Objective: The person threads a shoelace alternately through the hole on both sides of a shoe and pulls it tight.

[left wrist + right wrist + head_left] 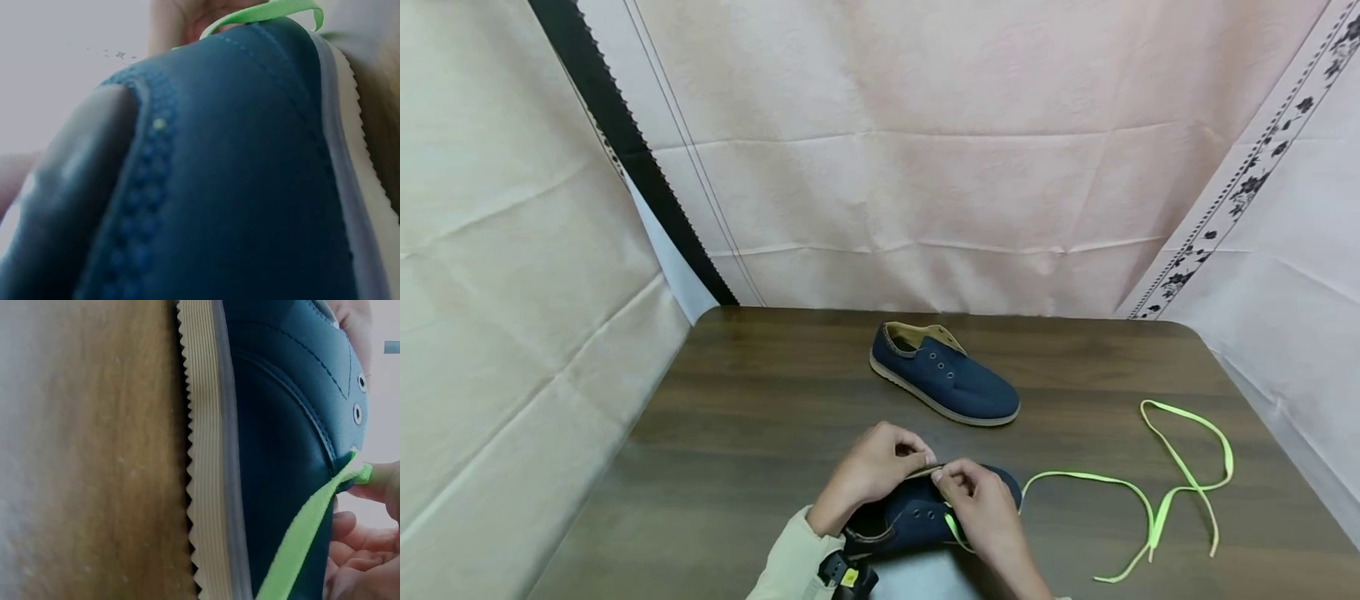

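A navy blue shoe [917,521] with a pale ridged sole [209,450] lies on the table in front of me, toe to the right. My left hand [876,467] holds its upper at the far side of the opening, thumb and forefinger by the tan tongue [923,473]. Close by, my right hand [981,504] has thumb and forefinger pinched at the eyelet area, on the lime green shoelace [306,528]. That lace passes through an eyelet near the toe; two metal eyelets [357,414] above it are bare. Fingers partly hide the shoe's front.
A matching navy shoe [943,375] without a lace stands farther back. Green lace [1180,487] trails in loops over the right of the brown wooden table [737,425]. Pale cloth [925,167] hangs behind the table. A dark strapped device [846,575] sits on my left wrist.
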Tool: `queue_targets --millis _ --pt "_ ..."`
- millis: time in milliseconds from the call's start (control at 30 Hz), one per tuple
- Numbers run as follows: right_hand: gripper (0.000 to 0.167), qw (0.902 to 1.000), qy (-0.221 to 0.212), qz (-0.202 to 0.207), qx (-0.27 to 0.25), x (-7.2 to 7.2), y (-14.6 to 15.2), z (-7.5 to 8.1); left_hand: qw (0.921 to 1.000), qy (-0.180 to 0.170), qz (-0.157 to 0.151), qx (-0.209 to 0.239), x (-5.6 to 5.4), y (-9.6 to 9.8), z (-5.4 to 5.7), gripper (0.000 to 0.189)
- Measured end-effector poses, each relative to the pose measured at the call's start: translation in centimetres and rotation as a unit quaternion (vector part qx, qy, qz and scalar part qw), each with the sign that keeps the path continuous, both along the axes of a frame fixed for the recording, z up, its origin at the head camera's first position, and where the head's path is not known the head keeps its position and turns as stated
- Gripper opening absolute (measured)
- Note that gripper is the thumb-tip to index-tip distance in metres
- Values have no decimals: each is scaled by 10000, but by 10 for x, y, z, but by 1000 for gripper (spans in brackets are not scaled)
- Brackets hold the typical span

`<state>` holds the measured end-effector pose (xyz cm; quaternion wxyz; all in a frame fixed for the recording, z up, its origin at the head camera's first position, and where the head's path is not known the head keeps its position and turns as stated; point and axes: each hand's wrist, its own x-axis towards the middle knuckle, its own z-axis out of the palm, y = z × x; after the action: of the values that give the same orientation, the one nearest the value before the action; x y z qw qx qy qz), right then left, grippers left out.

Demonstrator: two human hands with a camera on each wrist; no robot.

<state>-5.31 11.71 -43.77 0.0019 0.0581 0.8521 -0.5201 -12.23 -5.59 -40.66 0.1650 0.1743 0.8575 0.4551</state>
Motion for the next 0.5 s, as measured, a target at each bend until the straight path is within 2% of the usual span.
queue_targets --millis 100,300,500 --pt "12 9999 -44 46 -137 1 4 2 9997 137 84 180 -1 2 1 15" --pt "15 9976 -127 619 -266 1 9 3 9974 339 383 505 -2 1 4 15" --pt "15 9959 -121 868 -223 0 12 2 9935 409 681 818 -3 0 15 14"
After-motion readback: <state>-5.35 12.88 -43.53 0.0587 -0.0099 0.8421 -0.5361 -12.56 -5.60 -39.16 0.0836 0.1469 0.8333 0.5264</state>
